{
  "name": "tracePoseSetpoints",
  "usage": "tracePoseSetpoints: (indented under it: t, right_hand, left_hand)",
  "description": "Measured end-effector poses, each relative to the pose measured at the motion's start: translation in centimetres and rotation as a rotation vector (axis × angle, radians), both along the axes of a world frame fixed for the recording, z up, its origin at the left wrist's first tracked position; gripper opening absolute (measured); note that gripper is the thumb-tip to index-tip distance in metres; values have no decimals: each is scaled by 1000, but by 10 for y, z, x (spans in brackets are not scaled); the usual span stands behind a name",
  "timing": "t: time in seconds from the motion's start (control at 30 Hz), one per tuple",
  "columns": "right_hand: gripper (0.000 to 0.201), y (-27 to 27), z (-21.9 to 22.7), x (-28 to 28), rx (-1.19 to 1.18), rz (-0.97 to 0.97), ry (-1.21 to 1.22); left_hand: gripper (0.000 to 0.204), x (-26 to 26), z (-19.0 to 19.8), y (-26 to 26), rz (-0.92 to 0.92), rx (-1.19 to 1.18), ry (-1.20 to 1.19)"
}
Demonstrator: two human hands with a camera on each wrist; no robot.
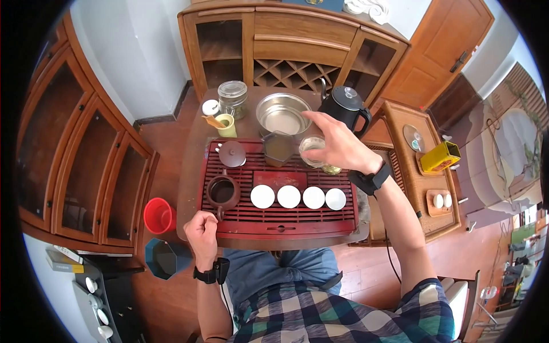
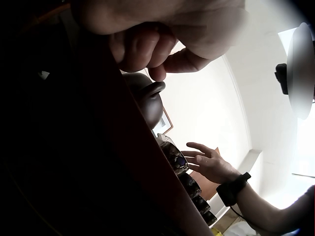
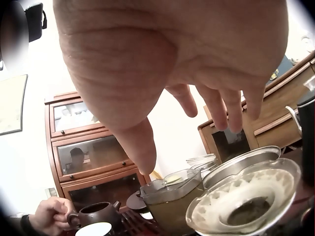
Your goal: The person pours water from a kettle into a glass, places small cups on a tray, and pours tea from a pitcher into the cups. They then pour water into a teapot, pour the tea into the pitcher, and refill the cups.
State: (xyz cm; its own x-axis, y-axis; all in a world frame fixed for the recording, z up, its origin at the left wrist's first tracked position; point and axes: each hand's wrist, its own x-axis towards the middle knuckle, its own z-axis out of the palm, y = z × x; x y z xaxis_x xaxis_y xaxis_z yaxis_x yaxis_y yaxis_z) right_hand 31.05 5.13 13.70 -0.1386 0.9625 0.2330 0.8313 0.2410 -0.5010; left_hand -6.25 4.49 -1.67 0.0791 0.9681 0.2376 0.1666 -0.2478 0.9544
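My right hand (image 1: pixel 337 142) hovers with spread fingers above a glass bowl-like strainer (image 3: pixel 243 196), its thumb pointing down; nothing is in its grasp. Beside the strainer stands an angular clear pitcher (image 1: pixel 279 150) of brownish liquid. My left hand (image 1: pixel 203 231) rests, fingers curled, at the front left edge of the red slatted tea tray (image 1: pixel 269 227). Its fingertips are close by the handle of a lidless dark clay teapot (image 1: pixel 223 191), apart from it in the left wrist view. The teapot's lid (image 1: pixel 232 153) lies behind. Several cups (image 1: pixel 289 196) stand in a row on the tray.
Behind the tray stand a steel basin (image 1: pixel 283 114), a glass jar (image 1: pixel 233 100), a pale green tool holder (image 1: pixel 226 126) and a black kettle (image 1: pixel 346 106). A wicker side table (image 1: pixel 409 166) is at right. A red bucket (image 1: pixel 159 216) stands on the floor at left.
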Motion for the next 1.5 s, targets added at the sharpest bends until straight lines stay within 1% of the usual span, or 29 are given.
tracePoseSetpoints:
  t: [0.1,0.2,0.3,0.43,0.67,0.87,0.93,1.13,1.37,1.5]
  right_hand:
    - [84,10,-9,-9,29,34,-14]
    - [86,18,-16,-22,-69,53,-52]
    - [88,26,-30,-30,-46,64,-116]
    - [90,30,-35,-37,-105,60,-122]
    - [91,28,-33,-48,-116,18,-103]
    - [89,30,-38,-47,-114,17,-59]
    - [88,30,-41,-46,-28,58,-1]
    - [86,28,-34,-47,-75,69,27]
    - [87,26,-29,-45,-84,74,60]
    - [88,26,-22,-47,-60,108,64]
  left_hand:
    - [9,0,-4,1,1,-3,-11]
    - [9,-1,-4,1,2,-6,-12]
    - [9,1,-1,0,6,10,-3]
    - [9,1,2,0,3,30,7]
    - [9,1,0,1,1,14,2]
    - [9,2,1,1,8,60,15]
    - [9,1,0,1,4,60,16]
    - [9,2,3,0,6,50,4]
    - [8,2,3,0,3,48,20]
    - [8,2,3,0,3,46,8]
